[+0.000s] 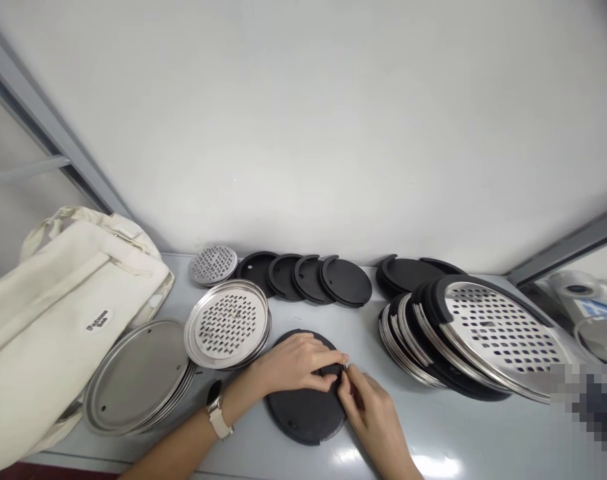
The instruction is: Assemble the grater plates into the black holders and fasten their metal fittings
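left hand (303, 363) half-open on a black disc (300, 413), bottom centre — right hand (370, 407) pinched shut by its edge, can't tell on what, slotted plates (503, 327) crowding lower right, cream bag (68, 313) hogging left

"What is the person wearing?"
"A watch (215, 405) on the left wrist: dark face, pale cream band, with a small metallic piece on the band."
"Sleeves?"
"None on either visible forearm."
"And the hands?"
"The left hand (296, 362) and right hand (370, 407) are bare, no gloves."
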Demonstrator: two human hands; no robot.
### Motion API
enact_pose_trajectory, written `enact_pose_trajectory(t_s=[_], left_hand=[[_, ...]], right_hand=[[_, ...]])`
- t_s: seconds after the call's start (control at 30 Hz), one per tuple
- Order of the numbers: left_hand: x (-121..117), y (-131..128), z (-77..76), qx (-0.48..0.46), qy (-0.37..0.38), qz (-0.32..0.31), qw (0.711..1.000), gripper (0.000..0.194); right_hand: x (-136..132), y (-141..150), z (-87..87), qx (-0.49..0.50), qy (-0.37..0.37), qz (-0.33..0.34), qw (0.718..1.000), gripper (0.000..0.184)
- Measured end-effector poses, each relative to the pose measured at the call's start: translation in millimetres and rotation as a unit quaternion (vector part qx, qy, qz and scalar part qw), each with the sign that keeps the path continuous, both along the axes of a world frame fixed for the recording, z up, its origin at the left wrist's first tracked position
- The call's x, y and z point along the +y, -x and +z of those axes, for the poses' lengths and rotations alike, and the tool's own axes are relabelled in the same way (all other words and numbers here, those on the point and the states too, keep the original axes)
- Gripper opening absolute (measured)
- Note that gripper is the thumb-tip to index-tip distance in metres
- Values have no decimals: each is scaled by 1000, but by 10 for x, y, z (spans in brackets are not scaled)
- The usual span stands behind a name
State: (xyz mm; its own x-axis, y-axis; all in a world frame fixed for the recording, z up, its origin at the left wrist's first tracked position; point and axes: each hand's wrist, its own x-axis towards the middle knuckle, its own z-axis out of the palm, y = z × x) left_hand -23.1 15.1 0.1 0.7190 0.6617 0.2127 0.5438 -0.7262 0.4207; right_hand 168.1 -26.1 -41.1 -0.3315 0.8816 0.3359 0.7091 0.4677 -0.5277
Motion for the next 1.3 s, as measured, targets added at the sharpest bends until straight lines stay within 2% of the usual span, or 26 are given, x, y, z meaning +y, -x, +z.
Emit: enact_pose_trajectory(t_s=[0.73, 1.03, 1.3], left_hand=[[-8, -38, 31, 1, 5, -9, 1000, 23], [-1, -51, 18, 20, -1, -1, 1000, 18], [-28, -49, 37, 17, -8, 10, 1000, 26]], right_hand=[[-37, 12, 21, 23, 9, -14, 1000, 25], [-62, -20, -50, 20, -19, -8, 1000, 22], [-40, 10, 20, 43, 31, -28, 998, 23]])
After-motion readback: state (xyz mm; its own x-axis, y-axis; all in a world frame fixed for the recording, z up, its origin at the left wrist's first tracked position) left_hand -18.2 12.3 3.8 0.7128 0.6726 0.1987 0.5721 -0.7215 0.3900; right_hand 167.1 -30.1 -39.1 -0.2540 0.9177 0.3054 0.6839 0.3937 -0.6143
